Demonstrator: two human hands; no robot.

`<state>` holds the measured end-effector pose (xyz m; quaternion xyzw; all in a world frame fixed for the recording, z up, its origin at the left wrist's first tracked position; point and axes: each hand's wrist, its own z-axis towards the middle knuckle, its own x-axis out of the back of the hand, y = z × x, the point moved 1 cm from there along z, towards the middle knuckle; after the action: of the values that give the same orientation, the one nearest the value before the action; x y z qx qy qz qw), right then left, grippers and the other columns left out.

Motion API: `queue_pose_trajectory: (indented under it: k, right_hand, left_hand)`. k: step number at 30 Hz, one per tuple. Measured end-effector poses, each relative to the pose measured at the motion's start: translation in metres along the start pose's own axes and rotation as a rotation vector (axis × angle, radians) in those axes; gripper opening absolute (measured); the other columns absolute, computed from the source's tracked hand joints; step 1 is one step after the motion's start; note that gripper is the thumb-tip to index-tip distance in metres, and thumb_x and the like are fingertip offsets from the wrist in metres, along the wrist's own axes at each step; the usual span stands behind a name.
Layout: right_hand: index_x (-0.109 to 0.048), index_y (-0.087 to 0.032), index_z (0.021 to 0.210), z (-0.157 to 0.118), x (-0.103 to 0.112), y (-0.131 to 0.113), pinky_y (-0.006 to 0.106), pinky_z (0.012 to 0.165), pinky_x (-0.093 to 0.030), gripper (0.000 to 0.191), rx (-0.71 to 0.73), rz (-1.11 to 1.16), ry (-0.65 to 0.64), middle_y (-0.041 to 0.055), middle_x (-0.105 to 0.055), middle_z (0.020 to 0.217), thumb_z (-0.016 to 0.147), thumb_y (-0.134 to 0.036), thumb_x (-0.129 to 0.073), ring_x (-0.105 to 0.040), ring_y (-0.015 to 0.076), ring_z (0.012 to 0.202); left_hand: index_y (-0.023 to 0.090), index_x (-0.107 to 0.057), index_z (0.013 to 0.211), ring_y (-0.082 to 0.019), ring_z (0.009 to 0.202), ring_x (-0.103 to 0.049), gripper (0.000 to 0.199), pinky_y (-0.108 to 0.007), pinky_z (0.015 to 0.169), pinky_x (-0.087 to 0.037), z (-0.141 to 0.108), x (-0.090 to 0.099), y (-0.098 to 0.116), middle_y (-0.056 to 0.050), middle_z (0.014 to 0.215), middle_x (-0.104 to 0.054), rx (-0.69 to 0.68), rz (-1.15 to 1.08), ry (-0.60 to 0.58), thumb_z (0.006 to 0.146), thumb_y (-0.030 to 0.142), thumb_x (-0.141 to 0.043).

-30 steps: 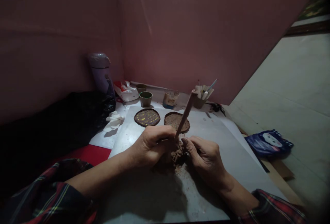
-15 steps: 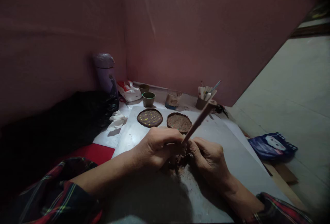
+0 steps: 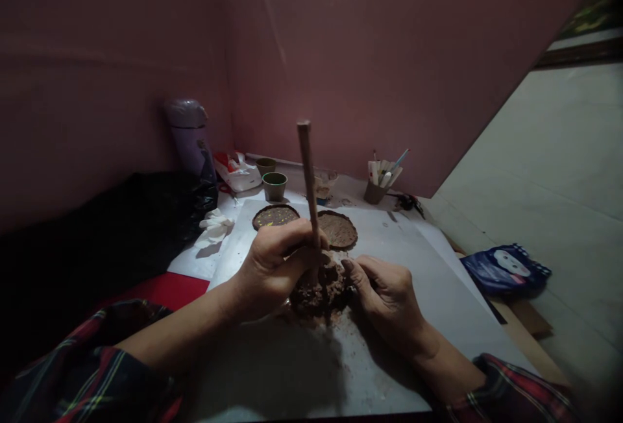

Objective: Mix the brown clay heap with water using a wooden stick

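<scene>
My left hand (image 3: pixel 275 267) is closed around a wooden stick (image 3: pixel 308 176), which stands nearly upright. The stick's lower end goes down into a dark brown, crumbly clay-like mass (image 3: pixel 324 296) on the white board (image 3: pixel 389 235). At the right edge of that mass, my right hand (image 3: pixel 389 293) is closed, fingers curled and thumb pressed against the brown clay. The thumb tip looks dark and soiled. Behind my hands lie two flat round brown discs with raised rims: a yellow-flecked one (image 3: pixel 275 217) on the left and a plain one (image 3: pixel 337 231), partly hidden by my left hand.
Two small cups, a green-rimmed one (image 3: pixel 275 187) and another (image 3: pixel 265 165), stand at the back beside a clear cup (image 3: pixel 325 186). A holder (image 3: pixel 376 193) bears brushes and sticks. White gloves (image 3: pixel 214 225), a black bag (image 3: pixel 121 222) and a purple flask (image 3: pixel 189 144) are left.
The stick has swung from leaning right to nearly upright and moved left with my left hand. My hands have drawn apart, showing more of the brown mass. The view has shifted slightly.
</scene>
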<state>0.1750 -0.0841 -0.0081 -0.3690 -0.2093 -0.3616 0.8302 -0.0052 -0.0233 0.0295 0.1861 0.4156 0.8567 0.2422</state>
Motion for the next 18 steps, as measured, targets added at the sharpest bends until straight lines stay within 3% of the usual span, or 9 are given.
queue_pose_trajectory:
  k: [7, 13, 18]
  right_hand:
    - [-0.054, -0.016, 0.062, -0.0006, -0.0002, 0.0001, 0.023, 0.051, -0.033, 0.030, 0.001, -0.006, 0.002, -0.0016, -0.049, 0.055, 0.091, -0.020, -0.049, -0.043, 0.0094, 0.050]
    - [-0.052, -0.017, 0.061, -0.0008, -0.0009, 0.0014, 0.024, 0.051, -0.032, 0.031, 0.005, -0.004, -0.003, -0.0022, -0.047, 0.054, 0.092, -0.020, -0.048, -0.041, 0.0093, 0.050]
    - [-0.054, -0.016, 0.063, -0.0013, -0.0013, 0.0011, 0.023, 0.053, -0.033, 0.029, -0.008, -0.005, -0.002, -0.0016, -0.049, 0.056, 0.092, -0.021, -0.049, -0.043, 0.0094, 0.051]
  left_hand:
    - [0.013, -0.057, 0.076, -0.010, 0.052, -0.058, 0.008, -0.021, 0.046, -0.046, 0.0001, -0.0034, 0.0034, -0.004, 0.072, -0.062, 0.070, -0.062, -0.083, 0.083, 0.018, -0.059]
    - [0.015, -0.057, 0.080, -0.009, 0.049, -0.056, 0.004, -0.020, 0.045, -0.045, 0.0021, 0.0037, 0.0034, 0.000, 0.067, -0.060, 0.032, -0.003, 0.096, 0.083, 0.017, -0.059]
    - [0.013, -0.057, 0.073, -0.009, 0.055, -0.057, 0.008, -0.019, 0.051, -0.047, 0.0045, 0.0001, 0.0017, -0.002, 0.067, -0.061, 0.093, 0.081, -0.067, 0.080, 0.013, -0.057]
